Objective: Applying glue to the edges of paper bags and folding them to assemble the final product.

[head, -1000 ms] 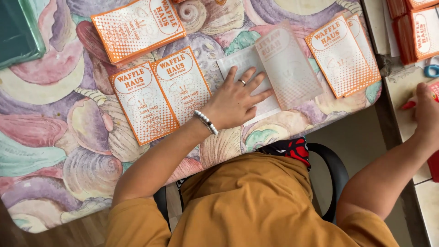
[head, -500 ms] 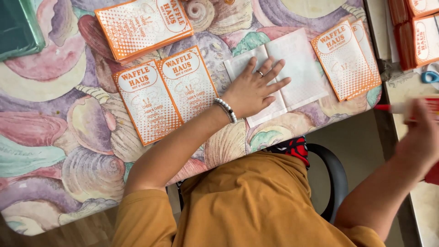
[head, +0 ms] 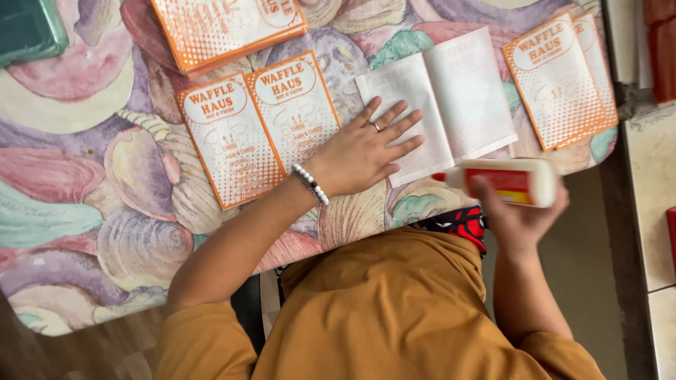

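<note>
My left hand (head: 366, 148) lies flat, fingers spread, on the left part of an unfolded white sheet (head: 465, 91) on the patterned table. A ring and a white bead bracelet are on that hand and wrist. My right hand (head: 517, 211) holds a white glue bottle (head: 517, 181) with a red and yellow label, lying sideways with its red tip pointing left, just below the sheet's lower edge. Two orange and white printed cards (head: 260, 130) lie side by side left of my left hand.
A stack of orange cards (head: 225, 28) sits at the top. More orange cards (head: 563, 77) lie at the right of the sheet. A green box (head: 28, 28) is at the top left corner. Red items (head: 658, 49) sit on a tiled counter (head: 655, 190) at right.
My right hand has come in from the right counter with the glue bottle, down to the sheet's lower edge. My left hand has stayed flat on the sheet.
</note>
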